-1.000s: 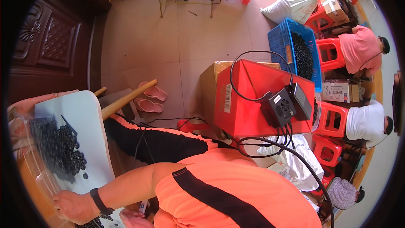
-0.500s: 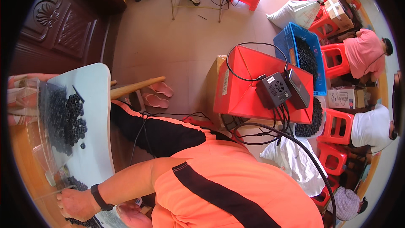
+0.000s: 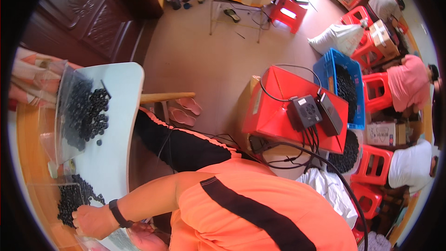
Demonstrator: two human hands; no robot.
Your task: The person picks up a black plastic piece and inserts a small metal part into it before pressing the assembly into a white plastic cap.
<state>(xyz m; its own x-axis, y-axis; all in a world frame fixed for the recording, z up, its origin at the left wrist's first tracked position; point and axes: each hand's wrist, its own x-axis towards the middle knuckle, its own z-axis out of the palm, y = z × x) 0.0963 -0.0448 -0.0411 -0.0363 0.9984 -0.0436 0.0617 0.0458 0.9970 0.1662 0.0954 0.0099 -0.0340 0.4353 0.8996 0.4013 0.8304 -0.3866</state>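
Observation:
My right hand point(image 3: 95, 221), with a black band at the wrist, is at the lower left beside a heap of small black pieces point(image 3: 73, 199). Its fingers are bent inward, and whatever they pinch is hidden. Under that wrist, my left hand point(image 3: 145, 237) is partly covered; its fingers look curled, with their contents out of sight. Both hands are over the pale blue board point(image 3: 118, 93). Farther along it lies a second pile of small round black pieces point(image 3: 95, 116), against an upright clear plastic panel point(image 3: 59, 111).
A red box point(image 3: 274, 111) carries a black device point(image 3: 304, 111) with cables. Behind it stand a blue crate point(image 3: 327, 67) and a pale tub of black pieces point(image 3: 344, 155). Red stools point(image 3: 371, 162) and seated people line the right side. A wooden bar point(image 3: 167, 96) juts out beside the board.
The whole view has shifted, bringing the near black heap more into sight. Both hands stay close together at the lower left, the right one beside that heap.

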